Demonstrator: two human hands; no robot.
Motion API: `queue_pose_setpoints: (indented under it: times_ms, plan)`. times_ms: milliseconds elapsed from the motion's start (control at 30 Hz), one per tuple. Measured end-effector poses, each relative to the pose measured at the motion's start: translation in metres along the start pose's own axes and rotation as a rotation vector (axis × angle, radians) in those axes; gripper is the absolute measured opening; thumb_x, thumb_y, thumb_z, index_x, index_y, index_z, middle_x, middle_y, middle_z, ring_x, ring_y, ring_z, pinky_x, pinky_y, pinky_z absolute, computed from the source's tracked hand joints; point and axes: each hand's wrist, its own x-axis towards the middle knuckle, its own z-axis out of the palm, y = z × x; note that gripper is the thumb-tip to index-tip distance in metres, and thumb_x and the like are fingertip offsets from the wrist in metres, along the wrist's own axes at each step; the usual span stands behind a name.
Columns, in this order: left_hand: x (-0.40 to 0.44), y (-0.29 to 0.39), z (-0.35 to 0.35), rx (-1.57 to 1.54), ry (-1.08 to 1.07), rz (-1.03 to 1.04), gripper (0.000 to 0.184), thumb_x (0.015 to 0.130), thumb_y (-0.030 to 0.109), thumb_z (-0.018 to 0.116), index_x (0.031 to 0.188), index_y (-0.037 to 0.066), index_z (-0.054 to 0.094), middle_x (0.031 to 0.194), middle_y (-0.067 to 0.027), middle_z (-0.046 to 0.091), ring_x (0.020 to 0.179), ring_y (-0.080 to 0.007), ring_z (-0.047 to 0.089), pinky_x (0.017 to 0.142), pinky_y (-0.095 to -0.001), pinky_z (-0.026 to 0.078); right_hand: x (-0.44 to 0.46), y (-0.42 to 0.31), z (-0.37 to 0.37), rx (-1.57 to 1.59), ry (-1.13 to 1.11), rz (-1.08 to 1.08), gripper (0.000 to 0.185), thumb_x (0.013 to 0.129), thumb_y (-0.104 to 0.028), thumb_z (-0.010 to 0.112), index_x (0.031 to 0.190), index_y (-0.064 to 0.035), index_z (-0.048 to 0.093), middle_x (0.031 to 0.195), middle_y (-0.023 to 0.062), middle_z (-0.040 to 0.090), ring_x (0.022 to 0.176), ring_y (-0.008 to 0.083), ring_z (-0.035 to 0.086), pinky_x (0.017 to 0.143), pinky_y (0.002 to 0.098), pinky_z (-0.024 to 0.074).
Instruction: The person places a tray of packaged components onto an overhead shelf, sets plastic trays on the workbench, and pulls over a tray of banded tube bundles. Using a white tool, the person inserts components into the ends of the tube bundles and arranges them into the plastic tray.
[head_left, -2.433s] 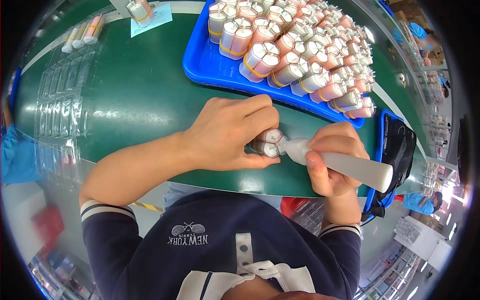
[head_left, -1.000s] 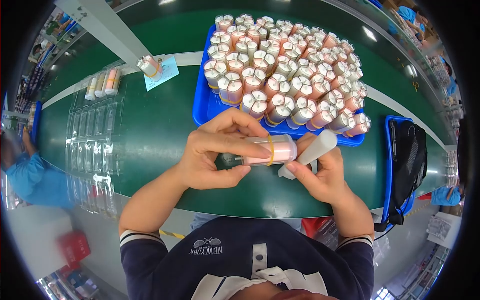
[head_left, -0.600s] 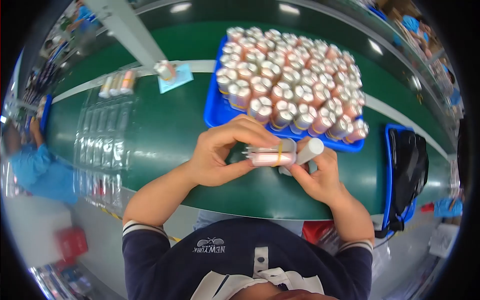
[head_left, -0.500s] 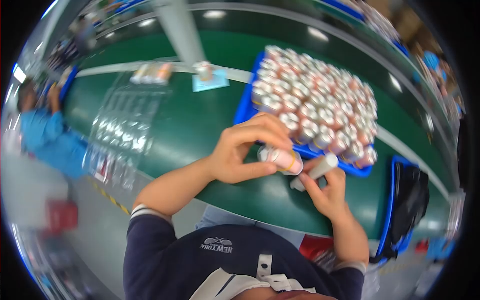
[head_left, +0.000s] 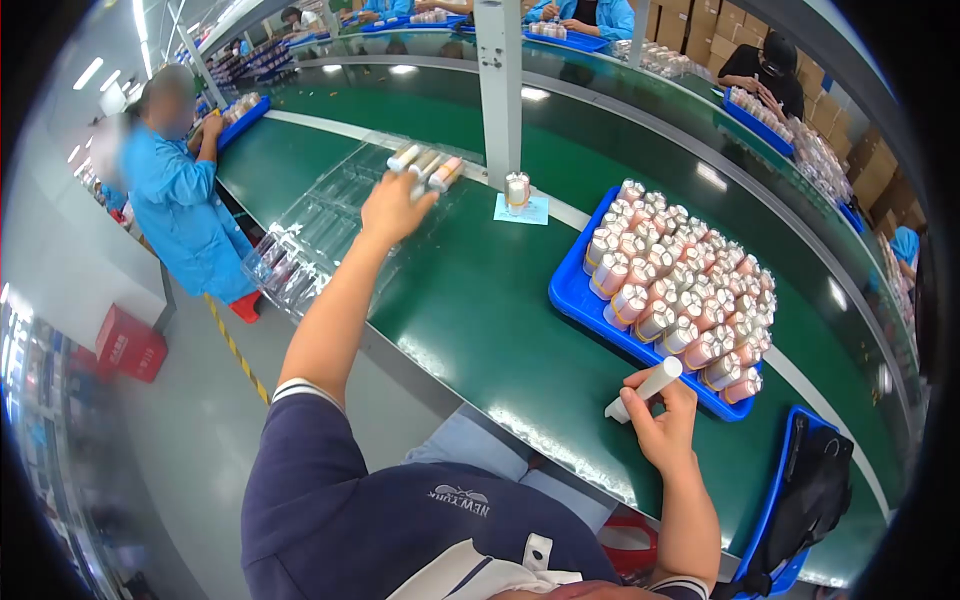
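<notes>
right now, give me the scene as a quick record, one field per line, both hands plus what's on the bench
left grip: by the tubes on the clear plastic; whether it holds anything is unclear
right grip: closed around a white cylinder
blue tray: crowded with standing bundles
paper: under a lone bundle, near the post
right end: black bag in a second tray

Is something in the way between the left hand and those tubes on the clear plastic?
Nothing I can see. The left hand is right by the tubes, over the clear plastic; blur hides whether it touches them. The post stands off to their right, not in between.
</notes>
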Motion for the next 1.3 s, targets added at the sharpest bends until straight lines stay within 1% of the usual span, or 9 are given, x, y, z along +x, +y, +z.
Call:
queue_pose_setpoints:
  times_ms: [167,467,600,967,1067,1133,1167,1267,1300]
  plan:
    - [-0.039,0.003,0.022,0.174,0.036,0.194,0.071,0.074,0.038,0.066,0.128,0.003,0.036,0.126,-0.0190,0.044,0.114,-0.0361,0.044,0.097,-0.0436,0.035,0.000,0.006,0.000,-0.007,-0.010,-0.042,0.011,0.073,-0.007,0.067,0.079,-0.0019,0.059,0.063,0.0036,0.054,0.048,0.0095,0.047,0.045,0.0226,0.0361]
    - [-0.038,-0.009,0.026,0.115,-0.041,0.246,0.071,0.079,0.027,0.059,0.136,0.004,0.024,0.140,-0.0194,0.028,0.119,-0.0421,0.038,0.098,-0.0484,0.031,-0.001,0.001,-0.004,0.032,-0.035,-0.073,0.011,0.075,-0.006,0.066,0.079,-0.0005,0.058,0.064,0.0042,0.054,0.045,0.0092,0.046,0.042,0.0230,0.0346]
    - [-0.037,-0.011,0.030,0.040,-0.082,0.208,0.067,0.078,0.008,0.055,0.136,0.003,0.022,0.140,-0.0189,0.027,0.121,-0.0412,0.033,0.100,-0.0499,0.026,-0.001,-0.001,-0.005,0.017,-0.044,-0.116,0.011,0.074,-0.006,0.066,0.079,-0.0003,0.058,0.064,0.0045,0.054,0.045,0.0093,0.047,0.042,0.0232,0.0350]
    - [-0.030,-0.019,0.027,0.013,-0.140,0.199,0.070,0.076,0.011,0.057,0.136,0.006,0.021,0.143,-0.0172,0.021,0.124,-0.0394,0.028,0.100,-0.0514,0.024,-0.001,-0.004,-0.009,-0.025,-0.010,-0.128,0.011,0.074,-0.005,0.066,0.080,-0.0007,0.059,0.065,0.0038,0.055,0.046,0.0084,0.048,0.042,0.0213,0.0357]
    - [-0.032,-0.003,0.019,0.286,0.011,0.166,0.073,0.073,0.015,0.062,0.135,0.009,0.025,0.143,-0.0177,0.016,0.125,-0.0433,0.024,0.100,-0.0554,0.018,0.000,-0.005,-0.016,-0.020,-0.003,-0.167,0.011,0.074,-0.005,0.066,0.081,-0.0005,0.059,0.066,0.0038,0.057,0.046,0.0086,0.049,0.042,0.0218,0.0363]
    - [-0.032,0.030,-0.002,0.029,0.132,0.404,0.070,0.071,0.016,0.064,0.133,0.010,0.030,0.141,-0.0173,0.021,0.126,-0.0411,0.023,0.100,-0.0537,0.019,0.002,-0.006,-0.024,-0.030,0.039,-0.200,0.011,0.075,-0.004,0.066,0.082,0.0004,0.059,0.068,0.0048,0.058,0.051,0.0102,0.053,0.047,0.0220,0.0396]
    - [-0.032,0.051,-0.009,-0.175,0.172,0.475,0.058,0.072,0.014,0.065,0.125,0.009,0.042,0.131,-0.0154,0.038,0.121,-0.0333,0.035,0.098,-0.0467,0.027,0.003,-0.005,-0.028,-0.036,0.068,-0.211,0.011,0.075,-0.004,0.065,0.083,0.0007,0.059,0.069,0.0052,0.058,0.054,0.0105,0.054,0.049,0.0219,0.0409]
    - [-0.034,0.117,-0.023,-1.135,-0.418,0.383,0.028,0.074,0.012,0.067,0.100,0.006,0.060,0.098,-0.0054,0.060,0.094,-0.0157,0.054,0.083,-0.0304,0.041,0.002,-0.007,-0.036,0.289,0.156,0.053,0.011,0.080,-0.007,0.062,0.088,-0.0001,0.058,0.076,0.0034,0.059,0.063,0.0091,0.055,0.055,0.0208,0.0440]
    - [-0.041,0.137,-0.025,-1.083,-0.363,0.511,0.026,0.072,0.012,0.068,0.097,0.006,0.061,0.095,-0.0051,0.060,0.092,-0.0166,0.054,0.081,-0.0306,0.042,0.002,-0.009,-0.040,0.294,0.182,0.060,0.011,0.083,-0.009,0.059,0.089,-0.0001,0.057,0.078,0.0029,0.058,0.063,0.0078,0.054,0.054,0.0195,0.0431]
